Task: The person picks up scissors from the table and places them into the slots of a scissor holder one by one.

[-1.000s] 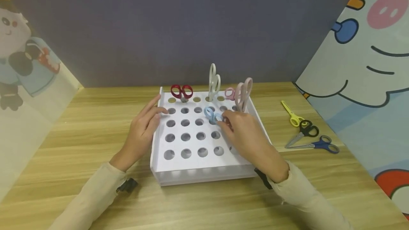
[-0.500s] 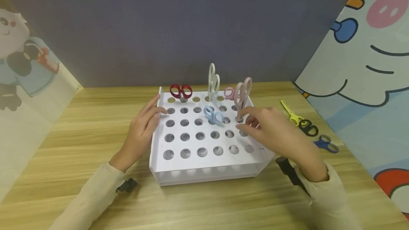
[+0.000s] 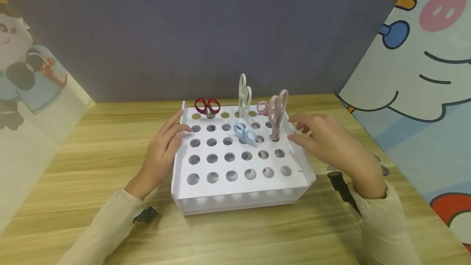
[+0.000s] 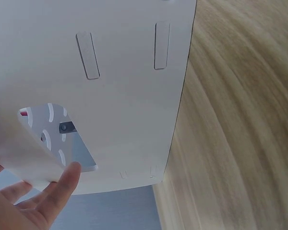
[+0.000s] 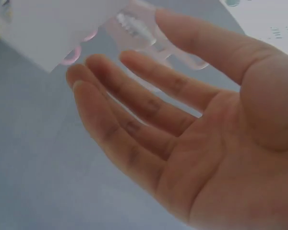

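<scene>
A white rack [image 3: 203, 169] with rows of round holes stands on the table. Light blue scissors [image 3: 244, 135] sit in one hole near its middle. Large pale pink scissors [image 3: 275, 126] stand near the right side. Along the back row are red scissors [image 3: 208, 110], white scissors [image 3: 241, 108] and small pink scissors [image 3: 263, 113]. My left hand [image 3: 159, 154] rests on the rack's left side, fingers reaching over the top edge; in the left wrist view its fingers [image 4: 62, 191] lie beside a cut-out. My right hand [image 3: 325, 138], holding nothing, hovers by the rack's right side, fingers loosely bent.
Dark blue scissors [image 3: 384, 169] lie on the wooden table [image 3: 235, 240] at the right, mostly covered by my right hand and wrist. A grey panel [image 3: 220, 32] closes off the back. Walls with cartoon pictures flank both sides.
My right hand has let go of the light blue scissors and moved right, past the pale pink scissors. It now covers the yellow and black scissors. My left hand has stayed put.
</scene>
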